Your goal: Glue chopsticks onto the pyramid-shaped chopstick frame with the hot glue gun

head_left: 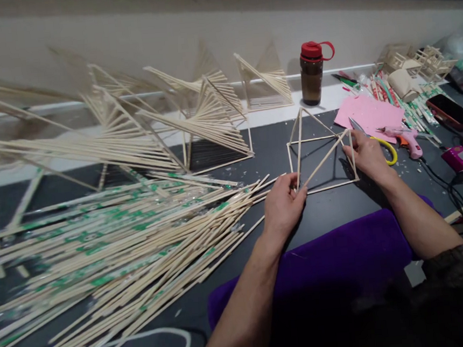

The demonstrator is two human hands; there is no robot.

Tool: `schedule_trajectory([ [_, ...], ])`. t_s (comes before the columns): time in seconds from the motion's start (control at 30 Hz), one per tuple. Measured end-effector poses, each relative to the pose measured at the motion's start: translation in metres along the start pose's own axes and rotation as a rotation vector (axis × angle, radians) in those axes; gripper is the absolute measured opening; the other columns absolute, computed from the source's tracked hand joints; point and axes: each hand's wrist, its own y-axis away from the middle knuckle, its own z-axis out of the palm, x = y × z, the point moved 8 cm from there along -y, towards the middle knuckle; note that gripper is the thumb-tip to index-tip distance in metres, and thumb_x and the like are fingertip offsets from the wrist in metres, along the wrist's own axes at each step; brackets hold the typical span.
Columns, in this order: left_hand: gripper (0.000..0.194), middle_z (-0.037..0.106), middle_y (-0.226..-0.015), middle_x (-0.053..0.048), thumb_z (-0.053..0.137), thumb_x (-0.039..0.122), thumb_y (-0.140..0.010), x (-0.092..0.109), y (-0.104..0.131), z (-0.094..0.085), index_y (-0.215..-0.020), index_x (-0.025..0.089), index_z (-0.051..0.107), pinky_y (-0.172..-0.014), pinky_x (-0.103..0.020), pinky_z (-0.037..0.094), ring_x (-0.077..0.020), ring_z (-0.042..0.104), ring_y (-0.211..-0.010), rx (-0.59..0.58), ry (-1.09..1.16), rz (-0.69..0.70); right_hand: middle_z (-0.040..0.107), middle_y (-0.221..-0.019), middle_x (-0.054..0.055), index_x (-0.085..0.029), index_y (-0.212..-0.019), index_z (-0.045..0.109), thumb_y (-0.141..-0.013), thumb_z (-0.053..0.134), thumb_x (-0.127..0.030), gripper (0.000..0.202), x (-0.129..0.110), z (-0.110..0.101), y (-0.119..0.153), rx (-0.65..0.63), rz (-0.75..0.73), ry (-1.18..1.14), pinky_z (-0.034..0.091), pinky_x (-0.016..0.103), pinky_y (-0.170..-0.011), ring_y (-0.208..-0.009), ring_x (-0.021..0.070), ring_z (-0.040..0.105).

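Note:
An open frame of thin wooden sticks (330,187) stands on the dark table, with two raised corners and a roughly four-sided base. My left hand (282,206) pinches its near left corner, where a slanting stick meets the base. The fingers of my right hand (366,155) are closed on the frame's right side, just below the raised right corner. Part of each gripped stick is hidden by my fingers. To the left lies a large pile of loose wooden sticks (179,221), many still in green and clear wrappers.
Fan-shaped stick structures (211,124) stand along the wall. Behind the frame is a brown bottle (311,80) with a red lid. At right lie a pink glue gun (409,139), yellow-handled scissors (391,151), pink paper (366,114) and a phone (451,111). A purple cloth (343,244) lies along the front edge.

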Motion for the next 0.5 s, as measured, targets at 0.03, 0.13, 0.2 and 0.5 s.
schedule_trajectory([
  [0.03,0.024,0.065,-0.087,-0.003,0.062,0.029,-0.08,-0.001,0.0,0.0,-0.101,0.019,0.066,-0.07,-0.032,0.047,-0.0167,0.057,-0.066,0.002,-0.001,0.003,0.075,-0.095,0.012,-0.013,-0.13,0.059,-0.089,0.057,-0.028,0.044,0.001,0.002,0.0,-0.023,0.015,0.048,0.049,0.034,-0.079,-0.087,0.0261,0.07],
  [0.13,0.024,0.067,-0.085,-0.003,0.062,0.03,-0.079,-0.004,-0.001,0.0,-0.101,0.021,0.067,-0.068,-0.032,0.047,-0.0177,0.058,-0.068,0.009,0.014,0.005,0.075,-0.099,0.014,-0.015,-0.116,0.067,-0.091,0.054,-0.03,0.032,0.002,0.01,0.001,-0.121,0.027,0.192,0.048,0.034,-0.079,-0.094,0.0281,0.069],
  [0.2,0.026,0.068,-0.083,-0.003,0.063,0.028,-0.077,-0.008,-0.002,0.001,-0.102,0.021,0.066,-0.067,-0.031,0.047,-0.0177,0.059,-0.068,-0.001,0.029,-0.003,0.075,-0.1,0.015,-0.016,-0.104,0.07,-0.091,0.053,-0.032,0.027,0.003,0.014,0.001,-0.172,0.027,0.257,0.048,0.033,-0.076,-0.095,0.0285,0.069],
  [0.5,0.025,0.066,-0.078,-0.001,0.058,0.027,-0.077,-0.007,-0.001,0.004,-0.099,0.02,0.067,-0.068,-0.03,0.047,-0.0177,0.061,-0.069,-0.052,0.023,-0.028,0.075,-0.098,0.017,-0.015,-0.098,0.072,-0.09,0.052,-0.028,0.025,0.001,0.013,0.001,-0.2,0.028,0.286,0.046,0.033,-0.072,-0.096,0.0306,0.071],
])
